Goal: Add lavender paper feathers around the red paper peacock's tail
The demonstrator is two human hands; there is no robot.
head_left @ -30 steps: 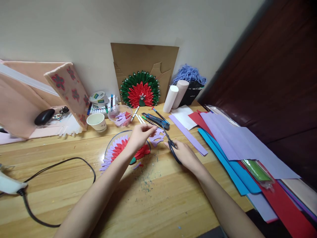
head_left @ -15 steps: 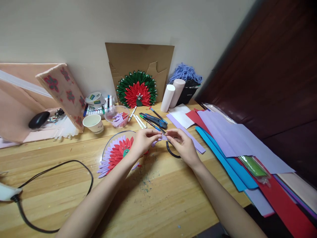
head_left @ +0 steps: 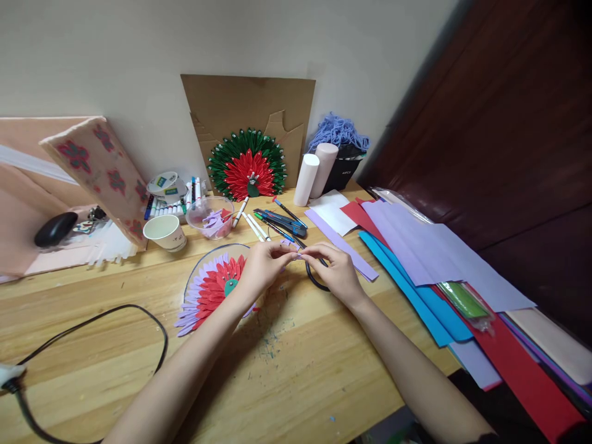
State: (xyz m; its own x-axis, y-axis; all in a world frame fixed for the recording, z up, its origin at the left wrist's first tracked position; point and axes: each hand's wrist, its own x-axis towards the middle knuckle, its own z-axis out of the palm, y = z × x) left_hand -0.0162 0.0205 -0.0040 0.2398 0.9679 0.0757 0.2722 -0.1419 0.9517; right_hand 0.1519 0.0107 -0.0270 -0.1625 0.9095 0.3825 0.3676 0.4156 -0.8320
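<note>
My left hand [head_left: 264, 266] and my right hand [head_left: 337, 274] meet fingertip to fingertip over the wooden table. Both pinch a tiny purple paper piece [head_left: 298, 256], mostly covered by the fingers. Scissors with black handles [head_left: 317, 285] lie beneath my right hand, partly hidden by it. Just beyond the fingertips are purple paper scraps [head_left: 290, 243]. Under and left of my left forearm rests a round paper craft [head_left: 213, 297], with red petals inside purple ones and a green centre. My forearm and hand cover its right side.
Behind stand a clear bowl of paper pieces [head_left: 210, 217], a paper cup [head_left: 165, 233], a utility knife [head_left: 282, 223] and markers. A green and red peacock craft [head_left: 250, 166] leans on cardboard [head_left: 250, 98]. Coloured sheets [head_left: 416, 243] cover the right side; a black cable [head_left: 161, 333] loops at left.
My fingertips have drawn closer together, and less of the purple piece shows between them. The whole view has shifted slightly, so the table things appear further left.
</note>
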